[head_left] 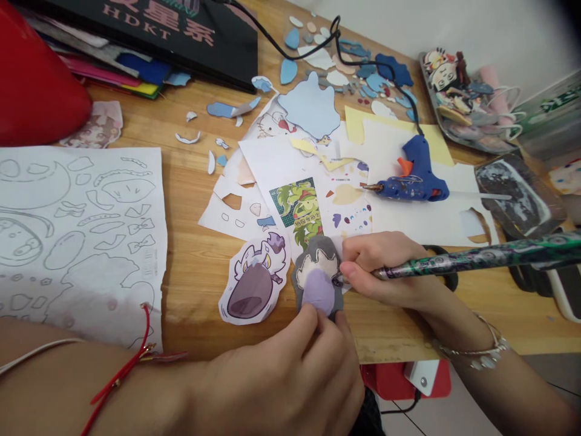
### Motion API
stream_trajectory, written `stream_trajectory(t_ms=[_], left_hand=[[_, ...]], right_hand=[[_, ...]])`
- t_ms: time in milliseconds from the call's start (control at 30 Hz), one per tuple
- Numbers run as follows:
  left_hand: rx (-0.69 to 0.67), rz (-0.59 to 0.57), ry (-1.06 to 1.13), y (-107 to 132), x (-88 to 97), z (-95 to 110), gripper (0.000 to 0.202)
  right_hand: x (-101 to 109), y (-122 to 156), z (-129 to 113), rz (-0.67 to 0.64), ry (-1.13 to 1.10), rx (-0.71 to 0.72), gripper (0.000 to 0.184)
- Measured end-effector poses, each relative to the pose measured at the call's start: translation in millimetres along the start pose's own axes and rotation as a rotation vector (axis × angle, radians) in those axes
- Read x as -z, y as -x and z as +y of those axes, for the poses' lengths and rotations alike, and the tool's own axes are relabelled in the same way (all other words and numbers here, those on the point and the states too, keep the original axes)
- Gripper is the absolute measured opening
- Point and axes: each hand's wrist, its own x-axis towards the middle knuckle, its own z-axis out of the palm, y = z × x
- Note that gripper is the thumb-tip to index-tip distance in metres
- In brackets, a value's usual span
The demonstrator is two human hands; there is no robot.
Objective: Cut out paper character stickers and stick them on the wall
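My left hand (308,369) pinches the lower edge of a small layered felt piece (318,289). The piece has a dark grey backing, a whitish jagged shape and a lavender oval on top. Closed round a slim pen-like tool (454,261) with a metal neck and a green, purple and black patterned barrel is my right hand (385,269). Its dark tip meets the felt piece's right side; whether it touches is hard to tell. Just left lies a paper cutout (254,278) of a white and purple cartoon character with a big dark oval.
A blue glue gun (415,175) rests on white paper, its cord running upward. Felt scraps (376,79) lie scattered behind. A tray of small crafts (472,103) stands back right, with a dark pad (521,194) nearby. A pattern sheet (82,242) lies left.
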Motion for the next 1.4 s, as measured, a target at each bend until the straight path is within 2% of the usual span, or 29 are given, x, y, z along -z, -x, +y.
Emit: stream_trajectory(t_ms=[200, 367, 467, 533, 600, 667, 767, 833, 900, 967, 1067, 1267, 1400], left_hand=[[-0.035, -0.039, 0.014, 0, 3.4, -2, 0.037], [-0.012, -0.034, 0.001, 0, 3.1, -2, 0.036], [-0.034, -0.038, 0.007, -1, 1.9, -1, 0.036], [-0.015, -0.026, 0.003, -1, 1.1, 0, 0.036], [0.015, -0.010, 0.004, -1, 0.6, 1, 0.036], [0.034, 0.001, 0.027, -1, 0.9, 1, 0.036], [0.024, 0.027, 0.072, 0, 2.3, -1, 0.039], [-0.019, 0.052, 0.073, 0, 2.7, -2, 0.041], [-0.043, 0.063, 0.053, 1, 2.2, -4, 0.039], [-0.056, 0.064, 0.023, 1, 0.8, -5, 0.036], [-0.081, 0.078, -0.014, 1, -2.1, -5, 0.034], [-0.100, 0.096, -0.063, 4, -2.6, 0, 0.036], [-0.079, -0.030, -0.168, 7, 4.5, 5, 0.045]], right_hand=[[-1, 0, 1, -0.044, 0.032, 0.007, 0.041], [0, 0, 1, -0.051, -0.001, -0.002, 0.040], [-2, 0, 1, -0.017, -0.085, -0.008, 0.038], [-5, 1, 2, 0.042, -0.238, -0.002, 0.035], [-7, 1, 4, 0.171, -0.493, -0.020, 0.030], [-5, -1, 7, 0.402, -0.748, -0.079, 0.027], [8, -6, 12, 0.764, -0.982, -0.259, 0.029], [19, -7, 16, 0.895, -1.098, -0.413, 0.031], [28, -7, 19, 0.946, -1.204, -0.522, 0.033], [33, -5, 19, 0.952, -1.226, -0.538, 0.033], [33, -3, 15, 0.911, -1.113, -0.458, 0.033], [22, 0, 10, 0.670, -1.054, -0.352, 0.027], [12, 6, 13, 0.539, -0.921, -0.389, 0.024]])
